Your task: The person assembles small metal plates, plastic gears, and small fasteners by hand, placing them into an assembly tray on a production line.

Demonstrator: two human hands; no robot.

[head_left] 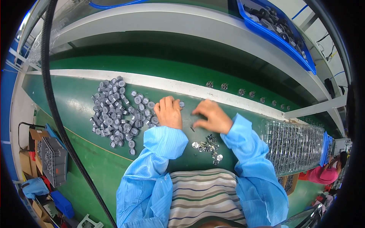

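On a green workbench (pixel 87 114) seen from a head camera looking down, a person in light blue sleeves (pixel 152 171) and a striped apron (pixel 201 193) worked with both bare hands. Their left hand (pixel 169 113) lay knuckles up with the fingers curled under, at the right edge of a large heap of small grey round parts (pixel 116 112); one grey part (pixel 181 103) sat right beside its fingertips, but whether the hand gripped anything could not be told. Their right hand (pixel 212 116) hovered just beside the left, blurred, with fingers bent and pinched loosely together toward the left; any piece between them was too small to make out. Below the right hand, near the person's body, lay a small cluster of shiny metal pieces (pixel 208 146). To the right stood a clear tray (pixel 294 146) packed with rows of parts. Beyond the hands, along a white strip (pixel 159 84) at the bench's far edge, a row of small metal parts (pixel 243 92) sat spaced apart. Higher up, a blue bin (pixel 281 40) rested on a grey shelf. At lower left, a grey crate (pixel 53 159) sat among cardboard boxes on the floor.
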